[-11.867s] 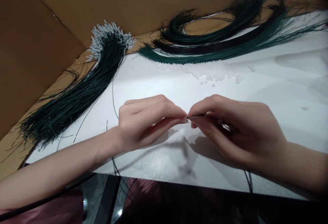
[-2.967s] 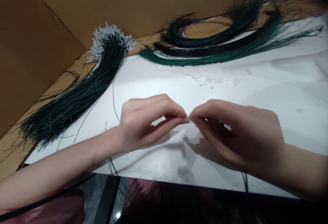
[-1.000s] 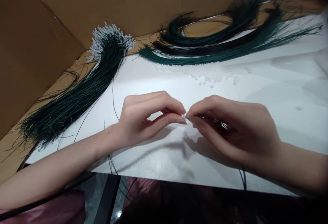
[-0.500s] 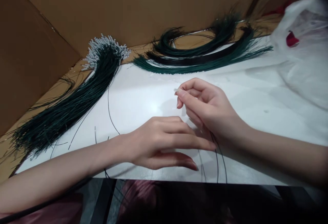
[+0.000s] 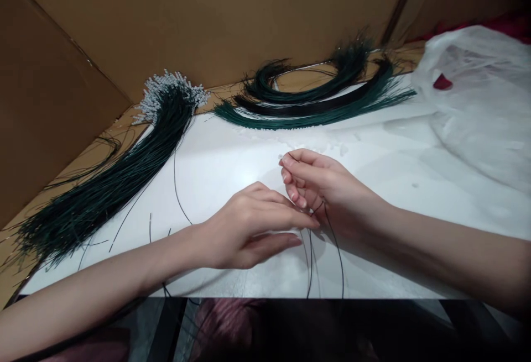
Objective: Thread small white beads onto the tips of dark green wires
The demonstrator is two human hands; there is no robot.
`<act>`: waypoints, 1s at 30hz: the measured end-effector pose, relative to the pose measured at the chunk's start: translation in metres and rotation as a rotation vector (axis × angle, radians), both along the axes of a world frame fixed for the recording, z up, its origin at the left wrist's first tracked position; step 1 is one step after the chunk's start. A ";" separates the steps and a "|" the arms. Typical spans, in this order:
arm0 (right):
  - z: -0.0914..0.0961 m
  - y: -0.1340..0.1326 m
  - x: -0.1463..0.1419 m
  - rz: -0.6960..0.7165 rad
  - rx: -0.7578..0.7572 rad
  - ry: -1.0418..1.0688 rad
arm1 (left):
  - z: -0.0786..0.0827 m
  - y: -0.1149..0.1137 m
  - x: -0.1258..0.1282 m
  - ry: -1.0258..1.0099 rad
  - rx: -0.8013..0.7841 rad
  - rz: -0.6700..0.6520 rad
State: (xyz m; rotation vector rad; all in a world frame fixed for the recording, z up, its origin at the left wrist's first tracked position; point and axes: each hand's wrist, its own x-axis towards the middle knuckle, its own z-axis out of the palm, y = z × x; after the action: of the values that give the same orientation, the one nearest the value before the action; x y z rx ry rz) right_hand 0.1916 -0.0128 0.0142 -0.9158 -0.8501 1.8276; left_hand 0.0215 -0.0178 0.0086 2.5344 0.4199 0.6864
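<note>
My right hand is closed in a pinch, with a small whitish bead at its thumb and fingertip. A thin dark wire runs through this hand. Part of it shows above the thumb, and more hangs below the palm toward the table's front edge. My left hand lies palm down just left of it. Its fingers are stretched out and its thumb is apart. The left fingertips reach under the right palm, beside the wire. Whether they touch it I cannot tell.
A thick bundle of dark green wires with white tips lies at left. Curved wire bundles lie at the back, small white bits before them. A translucent plastic bag stands right. Cardboard walls enclose the white table.
My left hand has drawn slightly left, and its fingertips now reach under the right palm. My right hand has shifted a little; a strand of wire now shows above its thumb. The view has shifted slightly.
</note>
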 end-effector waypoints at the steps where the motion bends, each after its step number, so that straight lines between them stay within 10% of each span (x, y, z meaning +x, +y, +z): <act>1: 0.001 -0.001 0.000 -0.007 -0.003 0.004 | 0.000 -0.001 0.000 -0.002 -0.007 -0.002; 11: 0.005 -0.001 -0.007 -0.060 0.041 -0.054 | 0.000 -0.010 0.007 0.004 -0.154 -0.226; 18: 0.004 -0.001 -0.007 -0.052 0.029 -0.031 | 0.008 -0.011 0.004 0.011 -0.212 -0.084; 30: 0.009 0.002 0.002 0.037 0.065 -0.071 | 0.001 -0.010 0.002 0.104 -0.071 -0.217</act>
State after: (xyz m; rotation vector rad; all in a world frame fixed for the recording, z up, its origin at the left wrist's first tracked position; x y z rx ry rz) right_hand 0.1940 -0.0112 0.0229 -0.9343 -0.9711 1.7965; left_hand 0.0233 -0.0283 0.0100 2.5074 0.1952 0.4515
